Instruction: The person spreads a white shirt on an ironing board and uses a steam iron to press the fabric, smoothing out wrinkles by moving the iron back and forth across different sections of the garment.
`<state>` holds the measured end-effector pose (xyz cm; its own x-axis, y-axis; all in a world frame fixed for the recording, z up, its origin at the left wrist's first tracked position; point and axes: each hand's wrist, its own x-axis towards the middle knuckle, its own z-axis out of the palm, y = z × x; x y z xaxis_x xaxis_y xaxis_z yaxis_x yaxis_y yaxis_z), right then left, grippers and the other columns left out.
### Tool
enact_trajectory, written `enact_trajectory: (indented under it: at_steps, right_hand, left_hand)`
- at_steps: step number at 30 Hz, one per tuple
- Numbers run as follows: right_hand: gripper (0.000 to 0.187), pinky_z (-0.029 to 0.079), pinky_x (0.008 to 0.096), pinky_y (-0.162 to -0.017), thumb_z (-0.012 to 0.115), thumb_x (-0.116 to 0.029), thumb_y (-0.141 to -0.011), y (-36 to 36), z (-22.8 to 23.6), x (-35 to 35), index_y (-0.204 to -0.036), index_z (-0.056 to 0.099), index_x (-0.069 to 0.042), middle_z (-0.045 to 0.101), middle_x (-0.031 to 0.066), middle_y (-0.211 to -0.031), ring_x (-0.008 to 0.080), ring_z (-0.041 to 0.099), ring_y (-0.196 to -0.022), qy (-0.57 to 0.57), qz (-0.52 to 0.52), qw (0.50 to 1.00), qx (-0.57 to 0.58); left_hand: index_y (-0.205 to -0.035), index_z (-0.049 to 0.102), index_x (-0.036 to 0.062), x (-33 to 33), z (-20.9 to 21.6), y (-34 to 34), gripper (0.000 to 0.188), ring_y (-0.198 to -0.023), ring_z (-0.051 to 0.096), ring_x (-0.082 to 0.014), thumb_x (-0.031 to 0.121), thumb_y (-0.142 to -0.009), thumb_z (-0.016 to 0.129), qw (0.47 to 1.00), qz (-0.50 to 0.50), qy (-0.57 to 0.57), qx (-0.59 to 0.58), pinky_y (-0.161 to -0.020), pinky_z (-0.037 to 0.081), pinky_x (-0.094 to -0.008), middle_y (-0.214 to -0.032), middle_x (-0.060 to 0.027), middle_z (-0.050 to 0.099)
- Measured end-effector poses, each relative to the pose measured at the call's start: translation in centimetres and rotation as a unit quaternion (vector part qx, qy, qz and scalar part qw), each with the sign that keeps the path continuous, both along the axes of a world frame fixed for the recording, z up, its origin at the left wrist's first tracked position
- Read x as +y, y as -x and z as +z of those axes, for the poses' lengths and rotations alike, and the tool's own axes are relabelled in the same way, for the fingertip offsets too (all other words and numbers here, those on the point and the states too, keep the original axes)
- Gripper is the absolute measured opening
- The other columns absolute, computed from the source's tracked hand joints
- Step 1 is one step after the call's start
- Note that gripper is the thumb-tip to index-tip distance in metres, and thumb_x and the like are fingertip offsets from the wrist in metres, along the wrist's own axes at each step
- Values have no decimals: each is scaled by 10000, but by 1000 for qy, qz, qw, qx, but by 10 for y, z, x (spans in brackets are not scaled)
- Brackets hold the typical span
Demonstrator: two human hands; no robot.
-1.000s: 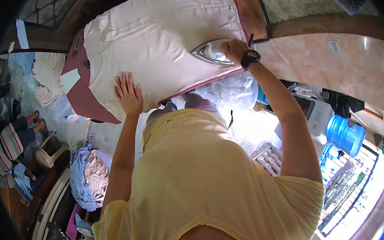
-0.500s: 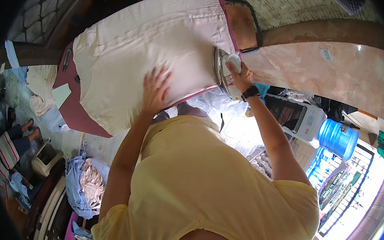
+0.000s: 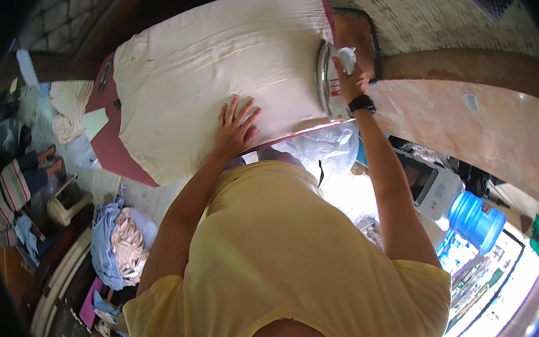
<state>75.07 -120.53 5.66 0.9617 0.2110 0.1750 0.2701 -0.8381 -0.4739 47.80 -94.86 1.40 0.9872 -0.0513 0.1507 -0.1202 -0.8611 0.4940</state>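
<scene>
A cream-coloured garment (image 3: 181, 93) lies spread over a maroon ironing board (image 3: 110, 140), with a seam running along its far part. My left hand (image 3: 236, 128) rests flat on the cloth near the board's front edge, fingers spread. At the right end, my right hand (image 3: 352, 81) is closed around the white handle of a clothes iron (image 3: 327, 78). Its metal side is turned toward the cloth, by the garment's right edge. The soleplate's contact with the fabric is hidden.
A brown padded rest (image 3: 355, 38) stands beyond the board's right end. A stone-like ledge (image 3: 442, 104) runs to the right, above a white appliance (image 3: 438, 183) and a blue water jug (image 3: 476, 220). Piled clothes (image 3: 123, 243) lie at lower left; another person's legs (image 3: 41, 167) show at far left.
My right hand has carried the iron farther from me and slightly right. My left hand has shifted right in the picture, as have the board and garment, since the view moved too.
</scene>
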Motion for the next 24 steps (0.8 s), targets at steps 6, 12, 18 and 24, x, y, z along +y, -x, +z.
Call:
enact_trajectory:
  at_steps: [6,12,18,24]
  right_hand:
    - [802,495,471,-911,567,-748,-790,-23,73,-7,-1211,627,-69,683,182,-1125,361,638,-1078,211,288,912,203]
    - [676,513,528,-844,310,-648,-953,-34,15,16,-1116,689,-112,701,224,-944,415,670,-916,332,130,931,73]
    - [595,513,558,-811,279,-559,-981,-56,34,42,-1010,713,-154,686,236,-864,456,660,-860,279,265,920,75]
    - [620,491,519,-771,304,-569,-969,-67,44,23,-951,690,-85,668,237,-867,445,641,-860,195,277,936,90]
  left_hand:
    - [-1293,531,71,87,-4,19,414,-1339,357,-389,201,-908,610,935,286,70,-200,-1066,330,-526,-1398,-174,460]
    - [-1233,483,-10,214,-14,68,749,-1143,484,-374,407,-714,826,684,722,-73,74,-962,399,-511,-1126,-193,566]
    - [-1112,601,-11,276,-50,104,630,-871,674,-338,434,-725,822,840,525,-117,71,-825,506,-441,-898,-136,694]
    - [-1080,628,-38,271,-52,94,544,-818,656,-325,402,-799,778,847,489,205,30,-744,515,-407,-915,-169,681]
